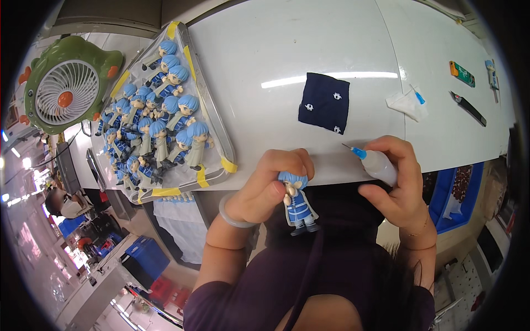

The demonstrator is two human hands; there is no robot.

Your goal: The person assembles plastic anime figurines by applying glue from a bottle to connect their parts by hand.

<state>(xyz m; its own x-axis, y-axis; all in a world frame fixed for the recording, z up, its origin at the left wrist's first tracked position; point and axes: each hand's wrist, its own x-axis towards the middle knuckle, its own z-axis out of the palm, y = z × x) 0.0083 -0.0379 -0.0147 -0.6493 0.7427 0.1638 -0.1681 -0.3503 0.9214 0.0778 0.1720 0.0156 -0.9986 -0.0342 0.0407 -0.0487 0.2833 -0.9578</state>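
Observation:
A small blue-haired figurine point(298, 209) in a blue coat is pinched by the head in my left hand point(276, 185), upright at the table's near edge. My right hand point(402, 190) is wrapped round a white squeeze bottle point(380, 167) with a blue needle tip. The needle points up and left, apart from the figurine. Beyond my hands lies a folded dark navy cloth point(324, 103) with small white animal prints. To the left, a tray point(226, 144) edged with yellow tape holds several similar figurines point(158, 132), heaped and lying at various angles.
A green fan point(69, 83) stands left of the tray. On the right of the white table point(248, 66) lie a crumpled white tissue point(407, 105) with a blue needle tip, a black cutter knife point(469, 108), a green-and-orange case point(462, 74) and another figurine point(491, 74). A blue bin point(441, 215) sits below.

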